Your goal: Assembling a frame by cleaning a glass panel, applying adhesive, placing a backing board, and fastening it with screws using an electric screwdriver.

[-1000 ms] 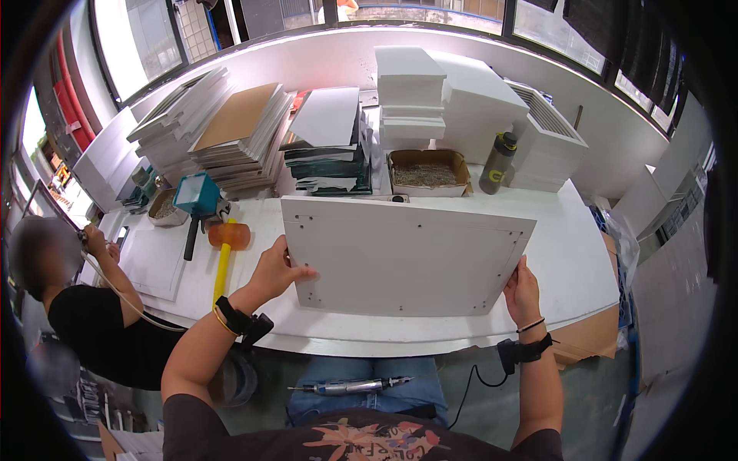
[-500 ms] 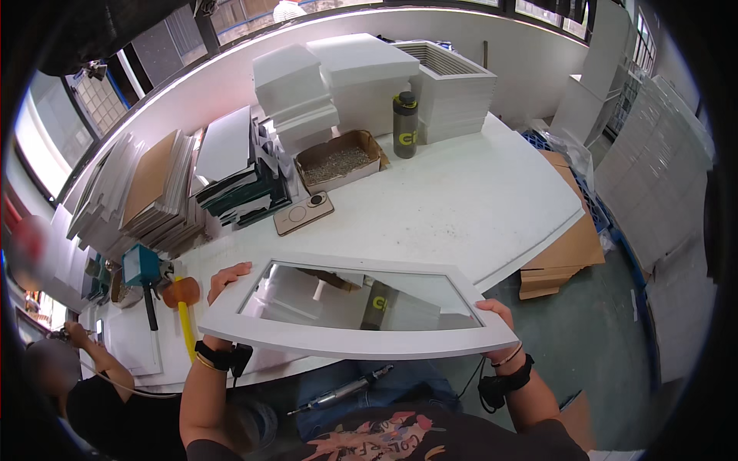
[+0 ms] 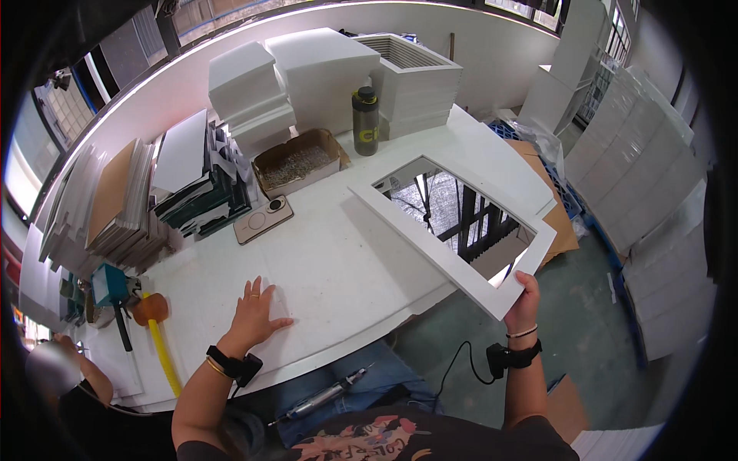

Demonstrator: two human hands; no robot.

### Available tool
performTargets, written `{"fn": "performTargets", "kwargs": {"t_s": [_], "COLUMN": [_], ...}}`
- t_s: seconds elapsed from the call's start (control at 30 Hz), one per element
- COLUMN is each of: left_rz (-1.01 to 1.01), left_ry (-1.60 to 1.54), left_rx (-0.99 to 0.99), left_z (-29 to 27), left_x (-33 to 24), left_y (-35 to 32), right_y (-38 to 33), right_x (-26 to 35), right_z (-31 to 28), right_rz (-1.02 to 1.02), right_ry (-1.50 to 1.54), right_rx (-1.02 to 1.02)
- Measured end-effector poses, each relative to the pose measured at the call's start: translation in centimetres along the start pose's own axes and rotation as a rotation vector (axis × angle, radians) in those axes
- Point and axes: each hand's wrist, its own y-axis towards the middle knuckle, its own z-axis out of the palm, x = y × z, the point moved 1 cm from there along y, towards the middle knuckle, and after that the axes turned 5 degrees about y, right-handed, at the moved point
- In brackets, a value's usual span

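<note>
A white-framed mirror (image 3: 453, 219) is tilted over the right part of the white table, its glass reflecting dark roof beams. My right hand (image 3: 523, 301) grips its near right corner, fingers wrapped at the frame's edge. The far left end of the frame is low at the tabletop; whether it touches cannot be told. My left hand (image 3: 255, 313) is over the table's near left part, fingers spread and holding nothing. An electric screwdriver (image 3: 323, 397) lies across my lap.
On the white table (image 3: 330, 269) are a phone (image 3: 264, 220), a cardboard box of small metal pieces (image 3: 300, 165), a dark bottle (image 3: 366, 123), stacked white panels (image 3: 323, 77) and a yellow-handled mallet (image 3: 157, 338). A co-worker's hand (image 3: 65, 343) shows at far left.
My left hand has let go of the mirror and moved over the tabletop. The mirror, held by my right hand alone, has swung away to the right, turned and tilted. My view has shifted.
</note>
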Motion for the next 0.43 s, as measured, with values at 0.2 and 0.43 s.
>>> {"fn": "performTargets", "kwargs": {"t_s": [0.2,0.43], "left_rz": [-0.093,-0.171], "left_ry": [-0.072,-0.074], "left_rx": [0.065,0.092], "left_z": [1.8,1.3], "left_x": [0.5,1.9], "left_y": [-0.4,-2.3], "right_y": [8.1,14.7], "right_x": [-0.1,-3.1], "right_z": [-2.0,-0.7], "right_rz": [-0.038,0.211], "right_ry": [0.101,0.042], "right_rx": [-0.034,0.269]}}
